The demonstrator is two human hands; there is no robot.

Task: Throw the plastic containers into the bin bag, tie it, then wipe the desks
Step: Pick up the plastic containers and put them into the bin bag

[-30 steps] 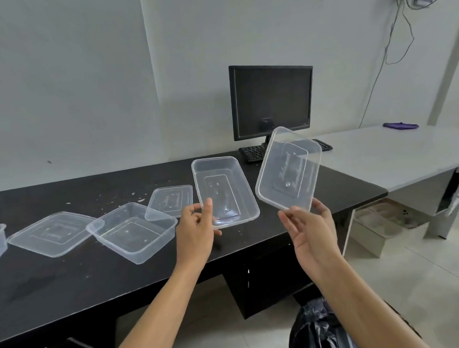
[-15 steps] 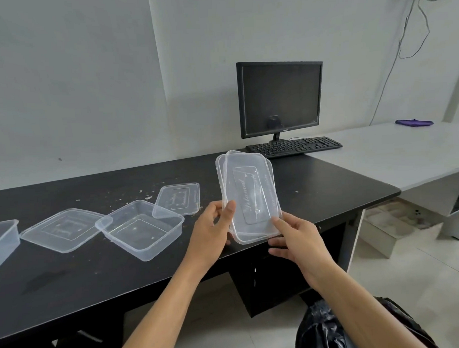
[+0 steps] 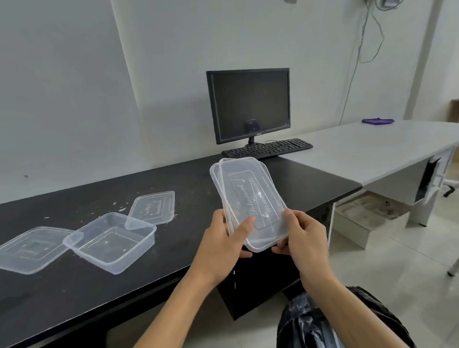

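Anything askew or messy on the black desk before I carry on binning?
Yes. Pale crumbs are scattered over the black desk. A loose lid is propped on the rim of the open container rather than lying flat. The lid in both hands sits skewed on its tub, not snapped shut.

The bin bag (image 3: 319,329) at 5 o'clock is cut off by the bottom edge, and a forearm covers part of it. At 9 o'clock the flat lid (image 3: 28,248) runs off the left edge. The embossed lettering on the held lid (image 3: 252,199) is too blurred to read fully.
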